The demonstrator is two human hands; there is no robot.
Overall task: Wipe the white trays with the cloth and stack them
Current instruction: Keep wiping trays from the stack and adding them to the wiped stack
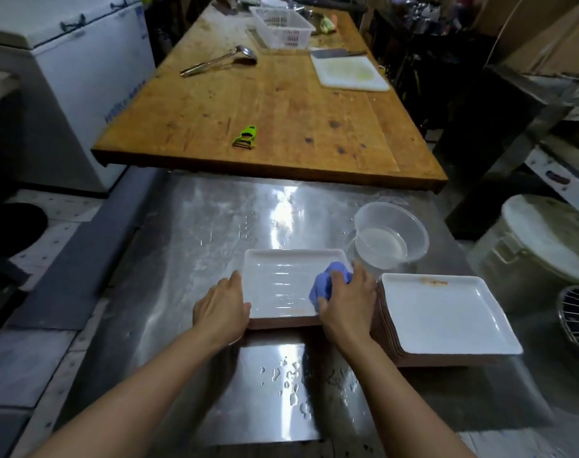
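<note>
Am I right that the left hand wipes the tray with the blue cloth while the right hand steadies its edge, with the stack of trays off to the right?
Not quite: the hands are swapped. In the head view the right hand holds the blue cloth on the tray, and the left hand steadies its edge. The stack of trays is indeed to the right.

light: dim room, I see overhead glare streaking the steel tabletop (189, 246) toward 12 o'clock | blur: soft motion smear throughout | distortion: wide-angle bending at edges | corners: dark, murky
</note>
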